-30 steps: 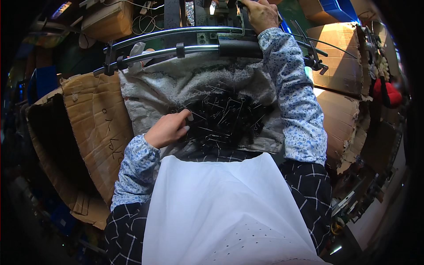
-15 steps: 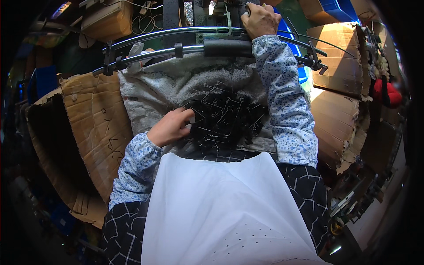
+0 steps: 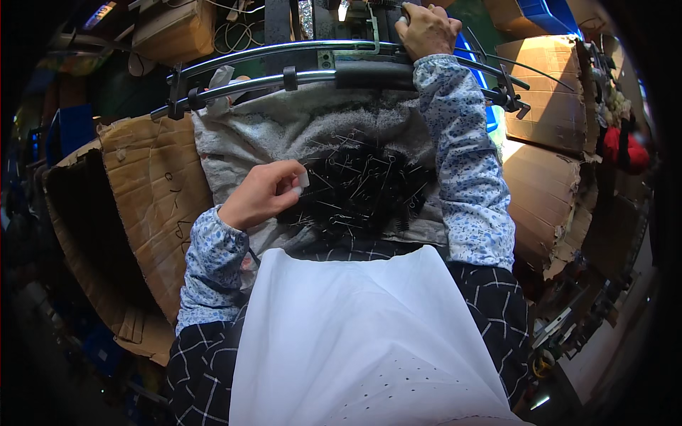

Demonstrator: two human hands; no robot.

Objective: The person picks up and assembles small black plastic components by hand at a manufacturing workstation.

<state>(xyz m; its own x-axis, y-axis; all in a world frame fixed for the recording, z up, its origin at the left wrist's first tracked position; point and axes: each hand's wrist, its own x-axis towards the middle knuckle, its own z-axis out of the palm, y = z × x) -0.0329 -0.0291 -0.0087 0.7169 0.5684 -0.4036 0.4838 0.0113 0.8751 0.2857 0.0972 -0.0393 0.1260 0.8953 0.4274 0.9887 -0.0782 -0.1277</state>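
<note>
Dark handwritten marks (image 3: 172, 206) run down the brown cardboard box (image 3: 135, 206) at the person's left, pen-like strokes in two loose groups, turned sideways to the view, the lower one near the panel's right edge; at upper left, a small lit panel (image 3: 99, 15) glows with pale, slanted characters, too small and blurred to read surely.

A cardboard box (image 3: 145, 206) gapes at left, while a blue bin (image 3: 544, 14) and red object (image 3: 638, 157) sit at right
</note>
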